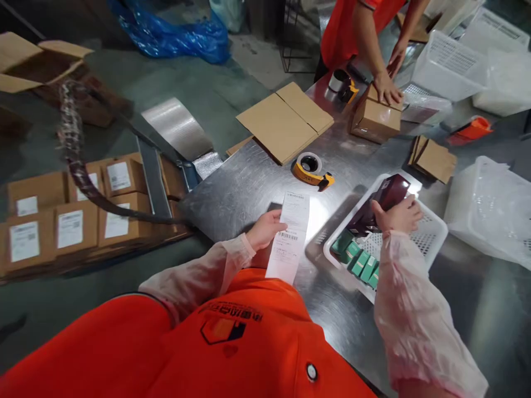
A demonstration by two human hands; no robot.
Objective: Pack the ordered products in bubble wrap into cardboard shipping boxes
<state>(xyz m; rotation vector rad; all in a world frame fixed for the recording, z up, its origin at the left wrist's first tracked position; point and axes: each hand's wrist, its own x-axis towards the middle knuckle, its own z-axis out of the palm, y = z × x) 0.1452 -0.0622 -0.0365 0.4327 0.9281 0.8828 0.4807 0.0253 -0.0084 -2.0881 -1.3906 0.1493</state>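
Note:
Pinched in my left hand [265,229] is a long white printed slip [290,235] with barcodes, held in front of my body at the table's edge. My right hand [399,215] reaches into a white plastic basket [436,232], with its fingers and thumb around a dark maroon box [388,199]. The box lies tilted against the basket's far left side. Several small green boxes [360,262] stand in a row in the near part of the basket. An orange tape dispenser [312,172] lies on the metal table just beyond the slip.
Flattened cardboard [282,124] overhangs the far table edge. Across the table a co-worker's hands press on a carton [375,119]. Small folded cardboard [433,158] and a plastic-lined bin [489,204] are at right. Labelled cartons [70,226] are stacked at left.

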